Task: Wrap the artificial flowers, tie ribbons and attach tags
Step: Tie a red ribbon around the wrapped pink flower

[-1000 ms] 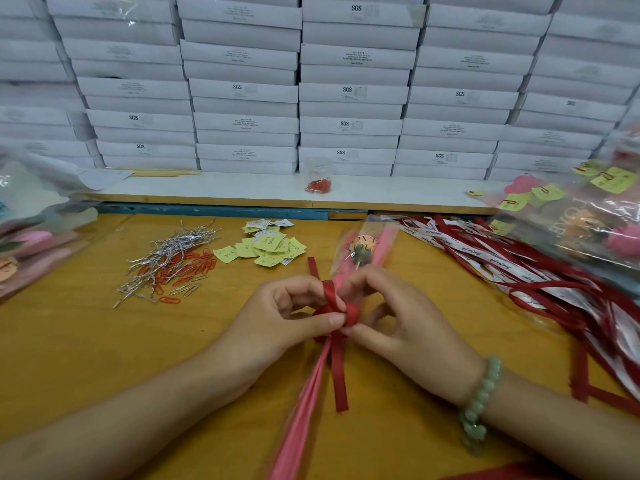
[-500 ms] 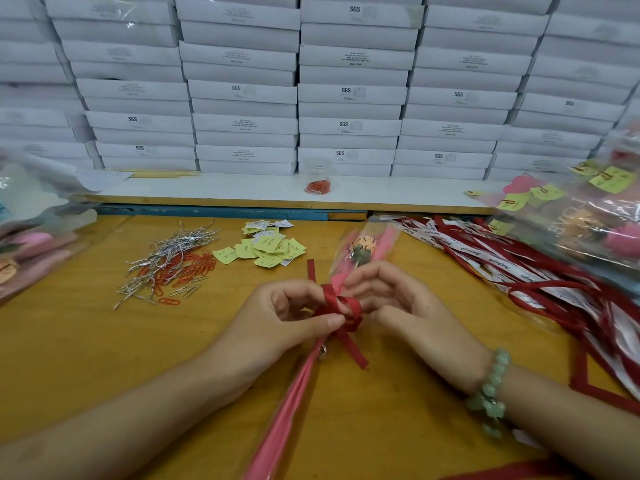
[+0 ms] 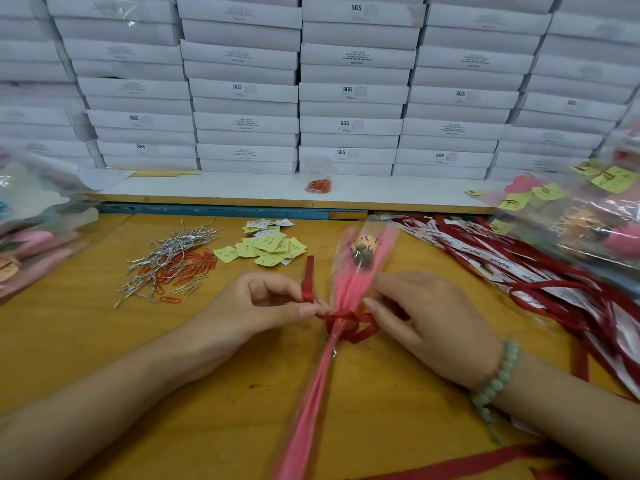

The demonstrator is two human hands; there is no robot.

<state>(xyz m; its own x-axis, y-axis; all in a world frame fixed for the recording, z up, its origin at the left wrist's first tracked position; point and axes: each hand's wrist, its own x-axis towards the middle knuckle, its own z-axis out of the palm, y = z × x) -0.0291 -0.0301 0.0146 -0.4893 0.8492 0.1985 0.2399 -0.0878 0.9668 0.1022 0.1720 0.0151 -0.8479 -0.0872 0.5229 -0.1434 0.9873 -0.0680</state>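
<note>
Centre of the frame, flat on the wooden table: a wrapped flower in a pink sleeve, bloom towards the top. Round its neck, a red ribbon, looped. Pinched at one tail by the left hand, thumb against forefinger. At the loop, the right hand, fingers curled; grip impossible to tell. Up and left, yellow tags and paper clips; at right, a heap of ribbons.

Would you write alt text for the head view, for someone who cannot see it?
A left hand and right hand tie a red ribbon round a pink wrapped flower on a wooden table. Clips, yellow tags and white boxes lie beyond.
</note>
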